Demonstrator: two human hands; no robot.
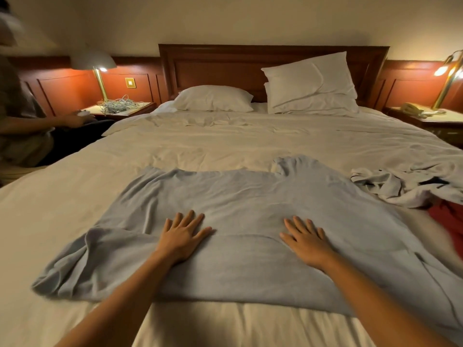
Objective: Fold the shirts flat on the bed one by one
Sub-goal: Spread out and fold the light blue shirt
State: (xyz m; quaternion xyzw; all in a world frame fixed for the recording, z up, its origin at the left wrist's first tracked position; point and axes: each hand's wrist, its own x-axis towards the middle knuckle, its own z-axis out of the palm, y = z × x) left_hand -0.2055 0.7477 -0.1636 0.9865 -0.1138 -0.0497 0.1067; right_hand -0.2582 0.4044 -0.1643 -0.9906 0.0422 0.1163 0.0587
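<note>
Near: left hand [184,235] and right hand [307,242] palms down, fingers straight and spread, gripping nothing, on grey-blue shirt [240,194] laid across near part of bed [50,209]. Right: crumpled pale clothes [400,186] beside red garment [448,221]. Far: white pillows [213,98] against wooden headboard [225,66].

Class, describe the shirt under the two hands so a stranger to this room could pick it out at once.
Start at the big bed with the wooden headboard. On its near end lies a pale blue shirt, with the left hand and right hand flat on it. Unlike the crumpled white clothes and red garment to its right, it is spread open.
</note>
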